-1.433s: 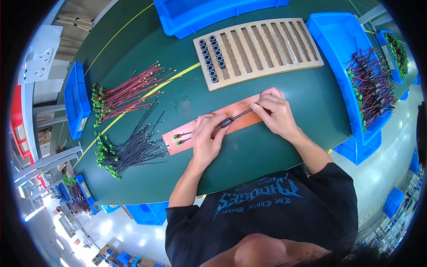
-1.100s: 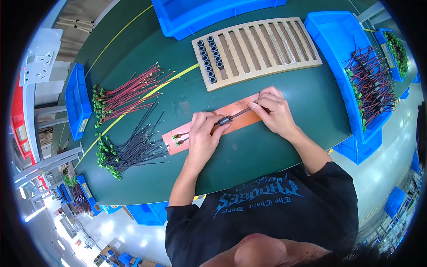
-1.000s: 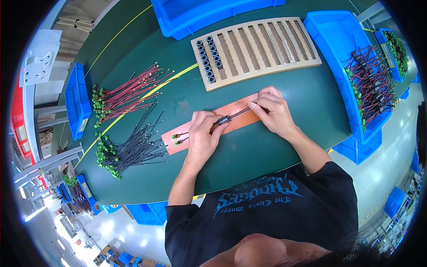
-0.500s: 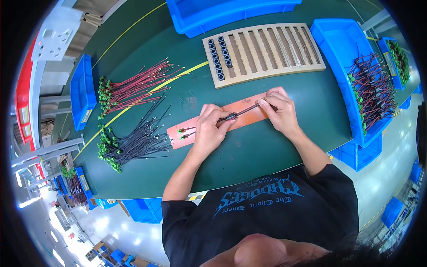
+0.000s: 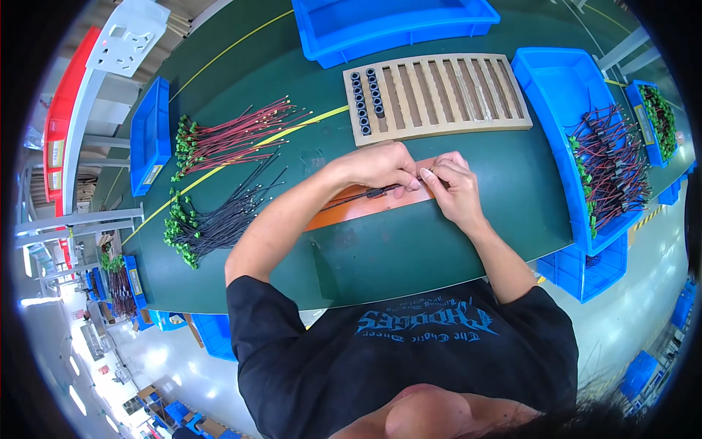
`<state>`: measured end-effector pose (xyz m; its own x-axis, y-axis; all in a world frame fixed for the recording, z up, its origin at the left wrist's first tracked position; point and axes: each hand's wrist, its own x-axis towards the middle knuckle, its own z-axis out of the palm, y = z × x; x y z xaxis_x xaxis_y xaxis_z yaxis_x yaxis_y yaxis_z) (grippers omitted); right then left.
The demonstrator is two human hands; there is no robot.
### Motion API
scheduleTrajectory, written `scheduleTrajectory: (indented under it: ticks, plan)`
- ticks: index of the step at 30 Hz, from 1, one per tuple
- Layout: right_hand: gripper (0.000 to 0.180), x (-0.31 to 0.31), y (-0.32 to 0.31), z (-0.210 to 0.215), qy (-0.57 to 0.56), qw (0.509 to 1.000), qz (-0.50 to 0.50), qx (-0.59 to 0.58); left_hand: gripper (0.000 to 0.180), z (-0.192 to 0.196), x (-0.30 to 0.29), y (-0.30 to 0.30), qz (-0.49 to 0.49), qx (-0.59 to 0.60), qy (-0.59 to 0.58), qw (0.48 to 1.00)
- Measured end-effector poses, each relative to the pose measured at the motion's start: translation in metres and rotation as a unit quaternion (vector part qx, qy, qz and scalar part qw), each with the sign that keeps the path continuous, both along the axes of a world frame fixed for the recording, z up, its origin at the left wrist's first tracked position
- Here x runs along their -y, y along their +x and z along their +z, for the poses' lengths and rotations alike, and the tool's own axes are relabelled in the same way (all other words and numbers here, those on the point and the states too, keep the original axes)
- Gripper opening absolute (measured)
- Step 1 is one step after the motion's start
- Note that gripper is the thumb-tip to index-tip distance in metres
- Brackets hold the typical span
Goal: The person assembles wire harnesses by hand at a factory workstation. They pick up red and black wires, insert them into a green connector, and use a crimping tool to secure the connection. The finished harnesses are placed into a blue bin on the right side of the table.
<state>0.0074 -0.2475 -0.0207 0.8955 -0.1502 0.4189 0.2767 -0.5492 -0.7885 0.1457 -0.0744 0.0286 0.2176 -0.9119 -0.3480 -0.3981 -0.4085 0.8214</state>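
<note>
Both hands, left hand and right hand, pinch a dark wire.

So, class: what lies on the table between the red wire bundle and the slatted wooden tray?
In the head view, only bare green table crossed by a yellow line lies between the red wire bundle and the slatted wooden tray.

Bare table lies open at 6 o'clock of the hands; the rack blocks 12, wires crowd 9.
</note>
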Motion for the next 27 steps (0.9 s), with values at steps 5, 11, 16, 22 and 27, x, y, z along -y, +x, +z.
scheduleTrajectory:
  ticks: [5,11,16,22,27]
  plan:
    - [0.016,0.007,-0.002,0.0,0.04,0.999,0.003,0.0,0.028,0.003,0.014,-0.014,0.089,-0.001,0.014,0.996]
    - [0.013,0.01,0.001,0.004,0.064,0.998,-0.01,-0.006,0.025,0.004,0.003,-0.015,0.132,-0.006,-0.059,0.99]
    - [0.014,0.012,0.001,0.001,0.06,0.998,-0.011,0.004,0.027,0.03,-0.051,-0.036,0.236,0.158,-0.111,0.952]
    - [0.018,0.002,0.001,0.011,0.136,0.988,0.049,-0.051,0.03,-0.01,-0.084,-0.082,0.299,0.222,-0.146,0.917]
    - [0.02,-0.018,0.003,0.023,0.349,0.919,0.165,-0.077,0.022,-0.022,-0.084,-0.079,0.323,0.199,-0.195,0.904]
